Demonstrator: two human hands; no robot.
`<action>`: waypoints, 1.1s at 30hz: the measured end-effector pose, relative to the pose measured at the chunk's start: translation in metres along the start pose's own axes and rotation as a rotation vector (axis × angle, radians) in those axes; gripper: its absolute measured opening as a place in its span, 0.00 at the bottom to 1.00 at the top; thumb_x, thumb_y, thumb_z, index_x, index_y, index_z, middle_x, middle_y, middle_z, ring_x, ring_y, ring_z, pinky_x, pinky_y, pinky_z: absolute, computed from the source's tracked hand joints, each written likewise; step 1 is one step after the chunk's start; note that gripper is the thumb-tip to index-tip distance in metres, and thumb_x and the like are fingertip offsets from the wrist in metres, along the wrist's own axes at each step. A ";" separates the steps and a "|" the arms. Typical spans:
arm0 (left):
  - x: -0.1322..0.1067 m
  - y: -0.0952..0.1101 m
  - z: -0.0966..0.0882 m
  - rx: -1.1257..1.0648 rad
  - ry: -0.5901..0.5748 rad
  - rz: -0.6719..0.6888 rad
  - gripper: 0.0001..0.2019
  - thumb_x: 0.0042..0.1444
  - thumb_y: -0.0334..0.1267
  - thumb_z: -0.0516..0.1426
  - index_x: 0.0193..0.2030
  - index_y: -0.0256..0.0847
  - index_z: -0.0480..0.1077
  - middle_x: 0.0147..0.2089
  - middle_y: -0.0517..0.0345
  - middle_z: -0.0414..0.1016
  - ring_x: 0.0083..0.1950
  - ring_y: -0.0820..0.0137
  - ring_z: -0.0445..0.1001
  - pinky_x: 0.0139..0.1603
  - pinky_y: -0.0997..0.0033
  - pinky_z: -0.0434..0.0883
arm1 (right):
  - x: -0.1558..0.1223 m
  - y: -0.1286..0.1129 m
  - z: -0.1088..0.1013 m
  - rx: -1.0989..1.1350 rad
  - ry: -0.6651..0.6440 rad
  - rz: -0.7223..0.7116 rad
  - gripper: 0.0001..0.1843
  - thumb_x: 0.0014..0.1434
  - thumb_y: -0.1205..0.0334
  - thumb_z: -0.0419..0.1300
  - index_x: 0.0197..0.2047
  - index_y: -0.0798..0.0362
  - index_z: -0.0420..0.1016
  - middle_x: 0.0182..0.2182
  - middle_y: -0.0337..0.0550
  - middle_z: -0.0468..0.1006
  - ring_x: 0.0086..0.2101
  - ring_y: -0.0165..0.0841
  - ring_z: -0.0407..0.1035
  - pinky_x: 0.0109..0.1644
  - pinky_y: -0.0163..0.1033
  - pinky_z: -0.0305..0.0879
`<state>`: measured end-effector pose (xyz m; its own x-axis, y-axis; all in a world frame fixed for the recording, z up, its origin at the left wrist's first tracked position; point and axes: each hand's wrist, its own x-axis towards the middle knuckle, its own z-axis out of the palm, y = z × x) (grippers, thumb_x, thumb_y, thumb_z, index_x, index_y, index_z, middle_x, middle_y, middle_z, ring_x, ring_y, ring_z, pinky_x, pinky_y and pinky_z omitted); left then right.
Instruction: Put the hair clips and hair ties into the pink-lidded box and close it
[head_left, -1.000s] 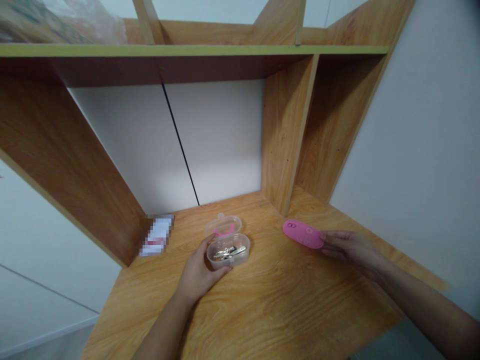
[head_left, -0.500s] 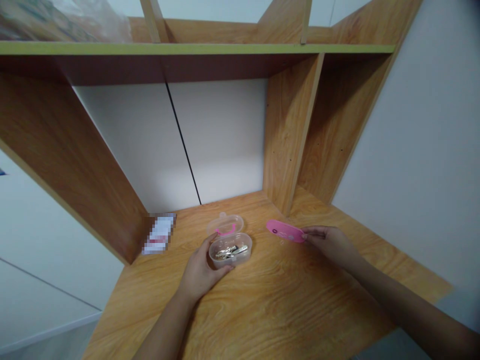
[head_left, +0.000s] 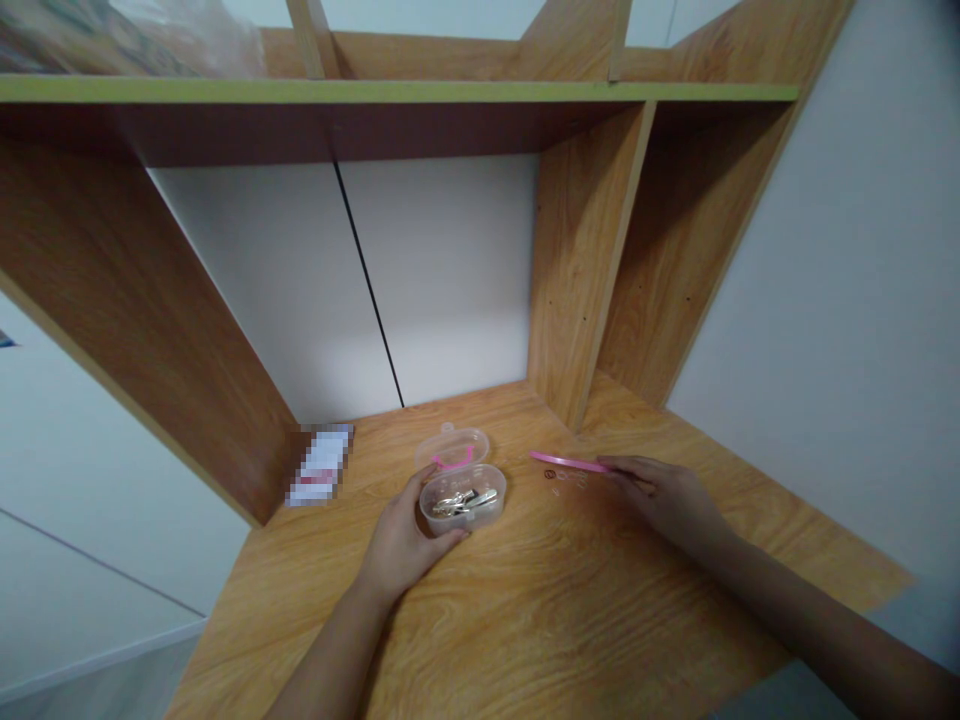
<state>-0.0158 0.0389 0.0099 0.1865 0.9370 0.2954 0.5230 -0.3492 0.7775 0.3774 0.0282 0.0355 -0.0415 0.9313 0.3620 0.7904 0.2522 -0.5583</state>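
My left hand [head_left: 397, 545] is closed around the near left side of a small clear plastic box [head_left: 486, 517], thumb in front and fingers behind. Silvery metal pieces, perhaps nail clippers [head_left: 487, 497], lie inside it. The box's clear lid [head_left: 480, 438] is hinged back behind it and has a pink handle [head_left: 452, 466]. To the right, my right hand [head_left: 675, 500] pinches the end of a flat pink oval tray [head_left: 568, 461], now seen edge-on. Just in front of the tray are a small dark ring [head_left: 550, 475] and several little pale pieces [head_left: 576, 478] on the wooden desk.
A blurred white and red packet [head_left: 321, 465] lies at the desk's back left. Wooden uprights [head_left: 574, 290] stand behind on the right, and a shelf [head_left: 420, 92] runs overhead with a plastic bag [head_left: 217, 40] on it. A white wall [head_left: 840, 300] rises at right.
My right hand has tilted the pink tray from showing its face to edge-on. The small pieces that appeared on it now show below it, on the desk. My left hand stays on the box.
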 end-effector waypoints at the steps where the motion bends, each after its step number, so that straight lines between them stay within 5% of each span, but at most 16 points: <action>1: 0.000 0.000 0.000 0.002 0.001 0.000 0.46 0.44 0.41 0.71 0.69 0.48 0.57 0.61 0.49 0.75 0.61 0.54 0.75 0.62 0.51 0.71 | 0.002 -0.001 0.000 0.007 0.019 0.014 0.15 0.61 0.55 0.58 0.47 0.44 0.83 0.47 0.42 0.84 0.47 0.45 0.78 0.59 0.54 0.72; 6: 0.001 0.000 0.000 0.001 0.007 0.003 0.47 0.43 0.40 0.72 0.70 0.48 0.57 0.59 0.49 0.77 0.59 0.54 0.76 0.61 0.51 0.72 | 0.012 -0.011 0.006 0.206 0.078 0.179 0.14 0.60 0.52 0.62 0.44 0.47 0.83 0.42 0.44 0.85 0.43 0.44 0.80 0.55 0.51 0.76; 13: 0.001 0.001 0.000 -0.012 -0.001 -0.004 0.46 0.44 0.40 0.71 0.69 0.47 0.57 0.59 0.49 0.77 0.60 0.54 0.75 0.62 0.52 0.71 | 0.044 -0.037 0.029 0.654 -0.043 0.323 0.14 0.59 0.54 0.63 0.43 0.52 0.83 0.40 0.47 0.85 0.37 0.41 0.81 0.46 0.45 0.81; 25: 0.001 0.004 -0.001 0.018 0.005 0.018 0.46 0.44 0.41 0.71 0.69 0.46 0.57 0.60 0.48 0.75 0.60 0.54 0.75 0.62 0.52 0.71 | 0.111 -0.031 0.067 0.063 -0.057 0.418 0.10 0.56 0.61 0.61 0.32 0.56 0.83 0.22 0.46 0.81 0.25 0.35 0.78 0.30 0.32 0.70; 33: 0.002 0.001 -0.002 0.032 -0.007 0.012 0.47 0.44 0.42 0.72 0.69 0.47 0.56 0.60 0.49 0.76 0.59 0.54 0.75 0.61 0.51 0.71 | 0.106 -0.029 0.077 -0.289 -0.033 0.392 0.12 0.55 0.59 0.59 0.30 0.52 0.84 0.32 0.55 0.83 0.36 0.47 0.78 0.37 0.42 0.67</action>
<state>-0.0164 0.0401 0.0121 0.1990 0.9327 0.3008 0.5470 -0.3604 0.7556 0.3035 0.1395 0.0324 0.2774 0.9506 0.1391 0.8874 -0.1981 -0.4163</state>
